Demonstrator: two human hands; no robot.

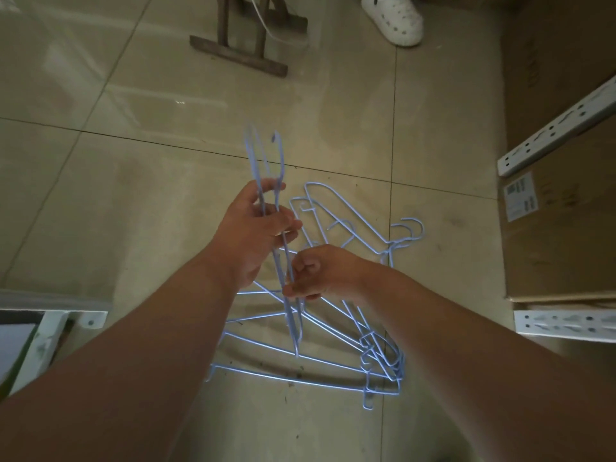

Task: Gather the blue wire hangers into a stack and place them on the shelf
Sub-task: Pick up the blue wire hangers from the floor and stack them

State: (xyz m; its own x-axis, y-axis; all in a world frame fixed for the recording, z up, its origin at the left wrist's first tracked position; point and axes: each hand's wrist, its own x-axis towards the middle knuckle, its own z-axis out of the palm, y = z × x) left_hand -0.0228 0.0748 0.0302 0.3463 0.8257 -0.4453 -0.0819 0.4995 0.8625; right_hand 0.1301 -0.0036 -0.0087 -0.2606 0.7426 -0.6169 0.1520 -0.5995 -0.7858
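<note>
A small bunch of blue wire hangers (266,161) stands on edge above the tiled floor, held in both hands. My left hand (253,235) grips the bunch near its upper part, fingers wrapped around the wires. My right hand (316,271) pinches the same bunch lower down. Under my hands several more blue hangers (350,228) lie scattered and tangled on the floor, with another cluster of hangers (380,358) hooked together at the lower right. The white metal shelf frame (563,128) runs along the right edge.
Cardboard boxes (560,245) sit inside the shelf frame at right. A wooden stand (246,51) and a person's white clog (393,18) are at the top. A white metal frame foot (53,328) is at the lower left.
</note>
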